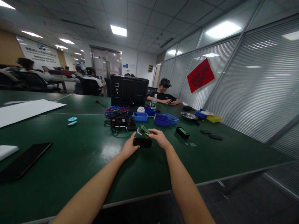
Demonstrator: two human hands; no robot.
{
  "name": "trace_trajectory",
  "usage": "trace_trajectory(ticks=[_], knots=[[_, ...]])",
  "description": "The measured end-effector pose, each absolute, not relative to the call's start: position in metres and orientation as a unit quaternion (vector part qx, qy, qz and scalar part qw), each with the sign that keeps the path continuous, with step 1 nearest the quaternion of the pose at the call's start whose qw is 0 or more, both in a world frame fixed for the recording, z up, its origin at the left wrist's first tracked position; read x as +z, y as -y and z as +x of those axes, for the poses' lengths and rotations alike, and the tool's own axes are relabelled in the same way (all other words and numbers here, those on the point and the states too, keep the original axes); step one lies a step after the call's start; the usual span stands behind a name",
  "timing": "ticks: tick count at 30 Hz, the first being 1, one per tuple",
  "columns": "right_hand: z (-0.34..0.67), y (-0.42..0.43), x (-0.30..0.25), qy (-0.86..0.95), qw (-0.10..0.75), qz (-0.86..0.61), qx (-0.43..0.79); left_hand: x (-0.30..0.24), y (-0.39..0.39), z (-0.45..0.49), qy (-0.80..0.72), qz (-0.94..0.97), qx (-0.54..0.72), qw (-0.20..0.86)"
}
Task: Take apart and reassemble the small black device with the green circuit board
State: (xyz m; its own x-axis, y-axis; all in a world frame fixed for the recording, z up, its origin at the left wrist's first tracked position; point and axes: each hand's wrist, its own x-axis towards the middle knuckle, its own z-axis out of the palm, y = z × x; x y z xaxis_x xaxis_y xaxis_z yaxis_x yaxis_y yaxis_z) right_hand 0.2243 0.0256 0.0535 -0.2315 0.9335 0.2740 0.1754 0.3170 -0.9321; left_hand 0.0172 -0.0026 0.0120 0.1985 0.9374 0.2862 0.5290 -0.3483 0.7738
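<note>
Both my arms reach out over a green table (77,155). My left hand (129,147) grips the left end of a small black box (143,142) that rests on the table. My right hand (159,137) is closed above the box's right side and pinches a small green circuit board (145,130). Just behind the box lie a black device with coiled cables (119,123) and several blue plastic bins (140,116).
A black case (129,91) stands upright at mid-table, with a person seated behind it. A metal bowl (188,116), a black rectangular part (182,132), flat black pieces (215,136) and a yellow bin (213,119) lie to the right. A dark tablet (23,161) and white sheet (25,110) lie left.
</note>
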Motion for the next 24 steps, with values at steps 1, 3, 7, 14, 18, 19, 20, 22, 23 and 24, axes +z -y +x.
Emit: trace_trajectory(ticks=[1,3,7,14,18,19,20,22,23,24], knots=[[0.2234,-0.0239,0.0553,0.69,0.438,-0.42,0.395,0.0115,0.0021,0.0173,-0.5,0.728,0.385,0.268],[0.2223,-0.0209,0.0589,0.72,0.405,-0.43,0.365,0.0108,0.0017,0.0175,-0.492,0.729,0.393,0.269],[0.2218,-0.0178,0.0636,0.748,0.368,-0.451,0.319,0.0114,0.0025,0.0178,-0.505,0.721,0.388,0.273],[0.2227,-0.0179,0.0636,0.774,0.322,-0.458,0.296,0.0146,0.0036,0.0178,-0.524,0.719,0.366,0.273],[0.2249,-0.0174,0.0649,0.786,0.302,-0.452,0.293,0.0175,0.0052,0.0176,-0.52,0.715,0.369,0.286],[0.2251,-0.0171,0.0651,0.789,0.297,-0.453,0.288,0.0183,0.0057,0.0174,-0.522,0.715,0.369,0.285],[0.2251,-0.0168,0.0652,0.792,0.294,-0.455,0.282,0.0189,0.0062,0.0173,-0.525,0.714,0.367,0.282],[0.2242,-0.0164,0.0649,0.797,0.285,-0.458,0.273,0.0195,0.0067,0.017,-0.529,0.715,0.364,0.276],[0.2236,-0.0163,0.0645,0.799,0.281,-0.458,0.271,0.0195,0.0068,0.0169,-0.529,0.716,0.363,0.274],[0.223,-0.0165,0.0639,0.801,0.278,-0.457,0.269,0.0194,0.0067,0.017,-0.528,0.717,0.364,0.273]])
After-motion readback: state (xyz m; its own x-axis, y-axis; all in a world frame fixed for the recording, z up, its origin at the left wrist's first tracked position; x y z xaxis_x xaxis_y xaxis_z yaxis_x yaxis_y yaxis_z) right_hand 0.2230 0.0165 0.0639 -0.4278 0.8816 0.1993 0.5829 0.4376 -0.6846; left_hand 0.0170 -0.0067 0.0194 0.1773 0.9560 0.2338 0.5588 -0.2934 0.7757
